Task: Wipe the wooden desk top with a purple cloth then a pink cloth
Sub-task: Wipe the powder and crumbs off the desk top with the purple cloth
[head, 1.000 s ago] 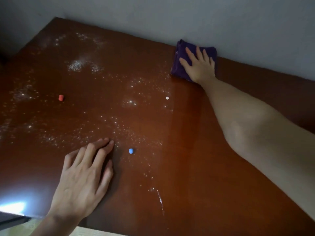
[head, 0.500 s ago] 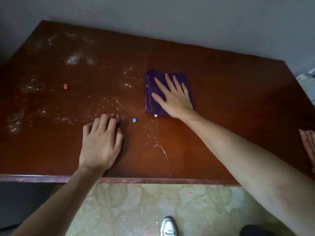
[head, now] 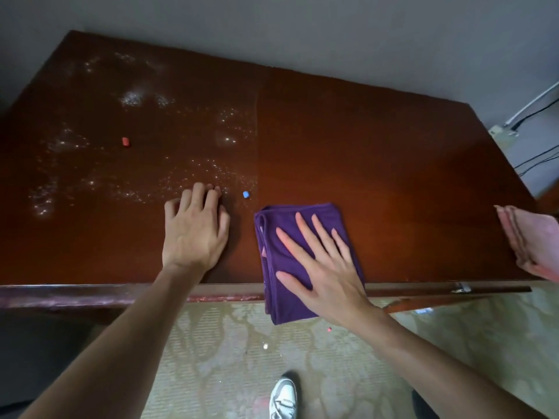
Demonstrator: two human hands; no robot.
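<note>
The right hand [head: 325, 267] lies flat and wide, with the fingers spread, on top of the folded purple cloth [head: 302, 237] and presses it down; it does not grip the cloth. The cloth lies at the near edge of the tabletop [head: 378, 164], around 6 o'clock of its surface, and its near part hangs over the edge toward the floor [head: 236, 352]. At 9 o'clock from this cloth, just beside it but apart, the left hand [head: 195, 234] rests palm down on the bare wood, open, with the fingers close together and slightly bent, holding nothing. At 12 o'clock from the cloth's far left corner, near the fingertips of the left hand, a small blue piece [head: 246, 194] lies on the wood. Further out, at 10 o'clock, a small red piece [head: 125, 141] lies among white powder [head: 133, 98] that is scattered over the left half of the tabletop; the right half looks clean and shiny. At 3 o'clock from the purple cloth, well apart, the pink cloth [head: 532, 237] lies folded at the right edge of the tabletop, cut partly by the frame. On the floor, at 6 o'clock below the purple cloth, lie a tiny pink piece [head: 329, 329] and a tiny white piece [head: 266, 346], and lower a white shoe [head: 282, 399] shows.
</note>
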